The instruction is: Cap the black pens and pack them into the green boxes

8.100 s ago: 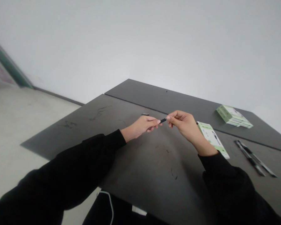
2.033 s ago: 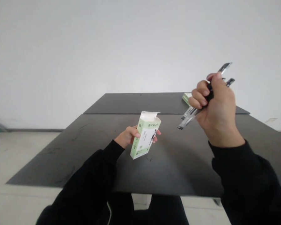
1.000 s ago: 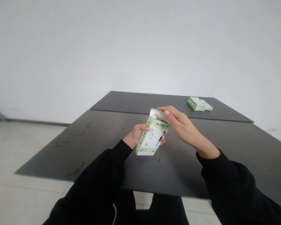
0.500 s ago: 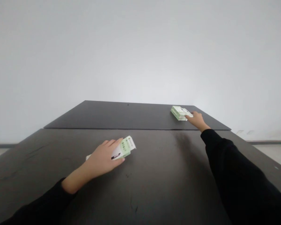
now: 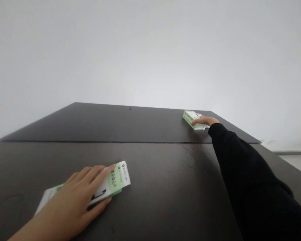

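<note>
A flat white-and-green carton (image 5: pixel 117 179) with dark printed characters lies at the near left of the dark table. My left hand (image 5: pixel 76 195) is closed over it, thumb on the near long side and fingers across the top. A pale end of the carton sticks out past my fingertips, and another part shows behind my wrist. At the far right stands a small stack of similar cartons (image 5: pixel 190 117). My right hand (image 5: pixel 207 121) grips its right side, the thumb against the front; its other fingers are mostly hidden.
The dark table (image 5: pixel 150 160) has a seam across it, with the far section (image 5: pixel 120 124) running back to a pale wall (image 5: pixel 150 53). A tiny dark spot (image 5: pixel 130 108) sits near the far edge. Light floor (image 5: pixel 296 162) shows at the right.
My left hand and its carton appear nearer and further left, as the camera view has shifted forward. My right hand has closed further round the stack, its thumb now on the front.
</note>
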The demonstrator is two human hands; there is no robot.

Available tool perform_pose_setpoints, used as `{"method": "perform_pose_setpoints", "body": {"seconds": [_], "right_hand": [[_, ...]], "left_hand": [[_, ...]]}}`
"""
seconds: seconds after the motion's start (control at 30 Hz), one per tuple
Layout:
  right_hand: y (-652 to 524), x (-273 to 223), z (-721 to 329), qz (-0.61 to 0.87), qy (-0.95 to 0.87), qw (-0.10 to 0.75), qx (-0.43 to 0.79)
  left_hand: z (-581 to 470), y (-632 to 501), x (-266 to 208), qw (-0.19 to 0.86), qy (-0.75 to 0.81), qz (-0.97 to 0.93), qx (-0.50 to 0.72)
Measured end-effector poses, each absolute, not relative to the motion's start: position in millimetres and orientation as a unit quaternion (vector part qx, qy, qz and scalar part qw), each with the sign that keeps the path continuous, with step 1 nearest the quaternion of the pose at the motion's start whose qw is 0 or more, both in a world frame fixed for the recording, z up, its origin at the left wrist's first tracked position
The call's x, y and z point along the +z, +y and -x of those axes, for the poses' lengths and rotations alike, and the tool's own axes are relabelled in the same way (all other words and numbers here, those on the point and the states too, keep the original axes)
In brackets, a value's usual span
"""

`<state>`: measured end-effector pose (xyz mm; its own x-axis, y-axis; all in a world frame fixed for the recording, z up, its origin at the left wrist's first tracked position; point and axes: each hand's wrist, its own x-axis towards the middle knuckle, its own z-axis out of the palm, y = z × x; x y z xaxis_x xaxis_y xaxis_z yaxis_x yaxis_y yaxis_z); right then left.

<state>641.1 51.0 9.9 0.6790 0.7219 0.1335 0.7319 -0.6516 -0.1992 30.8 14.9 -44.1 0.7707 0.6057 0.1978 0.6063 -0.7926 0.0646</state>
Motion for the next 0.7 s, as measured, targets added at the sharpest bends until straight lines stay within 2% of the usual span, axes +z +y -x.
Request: {"method": "perform_pose_setpoints", "body": {"seconds": [0.3,0.7], "right_hand": [[36,6,-602,0.914,-0.401,0.065,0.021],[-66,29,-483,0.881,-0.464,0.076,0.045]], "left_hand": [[-45,10,-28,-0.03,-0.343,0.936,-0.071],[-50,3,-16,-0.037,-0.324,0.941,-0.092]]}}
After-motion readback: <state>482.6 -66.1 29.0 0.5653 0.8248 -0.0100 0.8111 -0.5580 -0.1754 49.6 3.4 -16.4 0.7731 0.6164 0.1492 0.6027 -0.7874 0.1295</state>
